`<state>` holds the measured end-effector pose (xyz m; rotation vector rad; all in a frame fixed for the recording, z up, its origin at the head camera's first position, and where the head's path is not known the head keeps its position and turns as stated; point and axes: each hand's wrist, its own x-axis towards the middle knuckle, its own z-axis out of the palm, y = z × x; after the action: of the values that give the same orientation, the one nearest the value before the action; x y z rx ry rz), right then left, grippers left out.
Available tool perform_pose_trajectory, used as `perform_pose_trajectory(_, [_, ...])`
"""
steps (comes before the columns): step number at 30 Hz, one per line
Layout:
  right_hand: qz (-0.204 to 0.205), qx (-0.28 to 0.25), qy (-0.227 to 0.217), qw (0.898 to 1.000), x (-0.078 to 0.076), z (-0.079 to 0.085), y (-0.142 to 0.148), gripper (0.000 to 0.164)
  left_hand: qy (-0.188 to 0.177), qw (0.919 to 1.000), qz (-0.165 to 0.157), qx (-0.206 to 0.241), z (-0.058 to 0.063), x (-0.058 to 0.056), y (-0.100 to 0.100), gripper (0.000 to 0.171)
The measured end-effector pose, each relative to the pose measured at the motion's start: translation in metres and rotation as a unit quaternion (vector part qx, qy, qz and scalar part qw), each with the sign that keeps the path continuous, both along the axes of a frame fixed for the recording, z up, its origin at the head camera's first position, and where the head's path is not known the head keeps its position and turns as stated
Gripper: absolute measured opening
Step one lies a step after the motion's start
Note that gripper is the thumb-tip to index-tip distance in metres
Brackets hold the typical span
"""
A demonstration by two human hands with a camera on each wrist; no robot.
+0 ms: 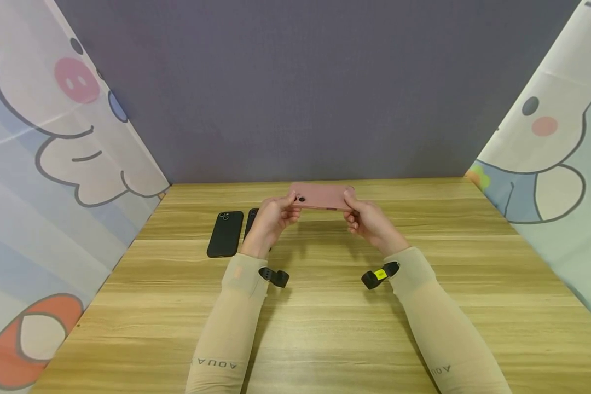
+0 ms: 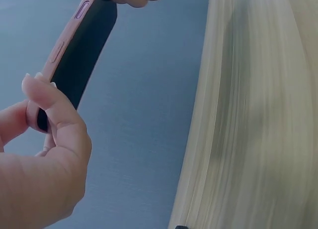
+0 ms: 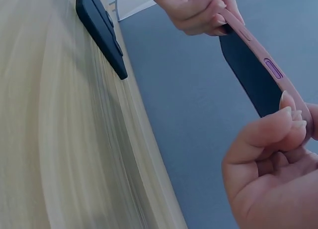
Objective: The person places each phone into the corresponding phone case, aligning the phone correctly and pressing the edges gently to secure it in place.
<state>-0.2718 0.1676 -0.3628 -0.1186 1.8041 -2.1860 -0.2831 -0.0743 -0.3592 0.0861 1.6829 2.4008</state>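
A phone in a pink case [image 1: 325, 196] is held level above the table, its back with the camera lenses facing up. My left hand [image 1: 274, 218] pinches its left end, thumb on top near the lenses. At the other end my right hand [image 1: 371, 220] grips it the same way. From below, the left wrist view shows the phone's dark front [image 2: 89, 52] framed by the pink edge. A side cutout with a purple button [image 3: 273, 68] appears in the right wrist view, between the two hands.
A black phone [image 1: 225, 234] lies on the wooden table [image 1: 325, 328] to the left. Beside it, a second black phone [image 1: 249, 220] is partly hidden by my left hand. A grey panel [image 1: 320, 93] stands behind the table, with printed cloths [image 1: 10, 230] at both sides.
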Motion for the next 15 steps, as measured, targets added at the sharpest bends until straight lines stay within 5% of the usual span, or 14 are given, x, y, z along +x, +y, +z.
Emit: perform_pose_trajectory(15, [0.0, -0.035, 0.013, 0.999, 0.0021, -0.0005, -0.0031, 0.039, 0.022, 0.9994, -0.026, 0.001, -0.0059, -0.0011, 0.0098, 0.03])
